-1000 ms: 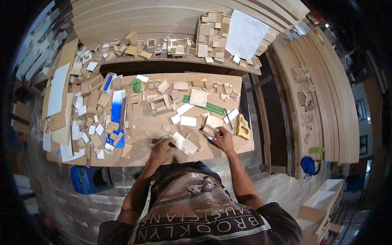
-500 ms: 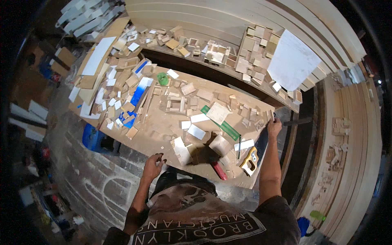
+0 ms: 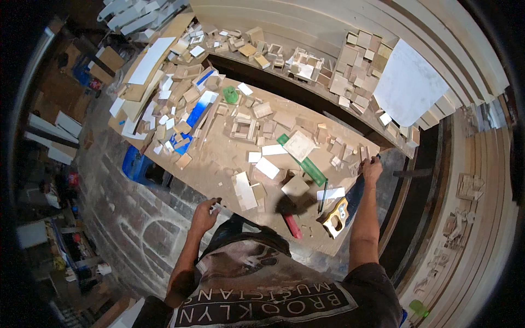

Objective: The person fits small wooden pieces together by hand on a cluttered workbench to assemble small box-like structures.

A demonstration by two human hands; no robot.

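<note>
At the table's right edge, my right hand has its fingers closed around a small wooden piece, which they partly cover. My left hand hangs at the near edge, fingers loosely bent and nothing visible in them. Wooden blocks with white faces stand close to it. Between the hands lie a square block, a red-handled tool and a dark pencil-like stick. A handsaw with a yellow handle rests below my right forearm.
A green strip lies partly under a square wooden board. A green roll and a blue strip are farther left among many offcuts. Behind a dark gap, a shelf bears wood pieces and a white sheet. Long boards line the right.
The view has turned slightly, so the table appears shifted to the right. My right hand stays at the small wooden piece; my left hand remains by the near edge.
</note>
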